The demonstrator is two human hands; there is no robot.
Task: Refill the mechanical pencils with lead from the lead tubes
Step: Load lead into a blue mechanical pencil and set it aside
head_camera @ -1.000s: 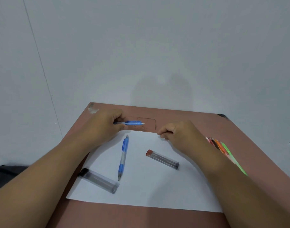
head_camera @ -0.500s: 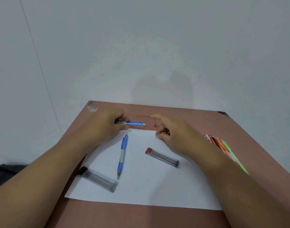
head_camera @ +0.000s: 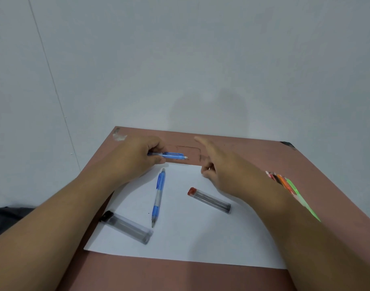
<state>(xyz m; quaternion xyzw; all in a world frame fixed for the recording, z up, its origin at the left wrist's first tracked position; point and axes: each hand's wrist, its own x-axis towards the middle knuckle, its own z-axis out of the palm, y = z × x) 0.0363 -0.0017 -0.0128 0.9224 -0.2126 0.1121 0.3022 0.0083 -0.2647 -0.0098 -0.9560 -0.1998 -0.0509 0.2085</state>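
Risked most at the worktop (head_camera: pixel 253 152) itself: brown, with a far edge just beyond both hands, where anything nudged could have rolled off toward the wall. Lay on it a white sheet of paper (head_camera: pixel 190 238) carrying most of the task's things, smooth enough to let round barrels and tubes roll at a careless brush of a forearm. Gripped a blue mechanical pencil (head_camera: pixel 173 155) in the curled fingers of the left hand (head_camera: pixel 135 158), held level just above the sheet's far edge, white end pointing toward the right hand (head_camera: pixel 219 171). Hovered apart from that pencil with index finger stretched out and the other fingers loosely bent; could not tell whether a lead was pinched there, and a lead that thin would probably have snapped or dropped unseen if misaligned. Rested on the paper a clear lead tube with a black cap (head_camera: pixel 127 227), near the left forearm, and a lead tube with a red cap (head_camera: pixel 209 200), both capped, with dark leads faintly visible inside. Lay between them a second blue mechanical pencil (head_camera: pixel 158 196), untouched. Sat beside the right forearm a bunch of coloured pens (head_camera: pixel 284 183).
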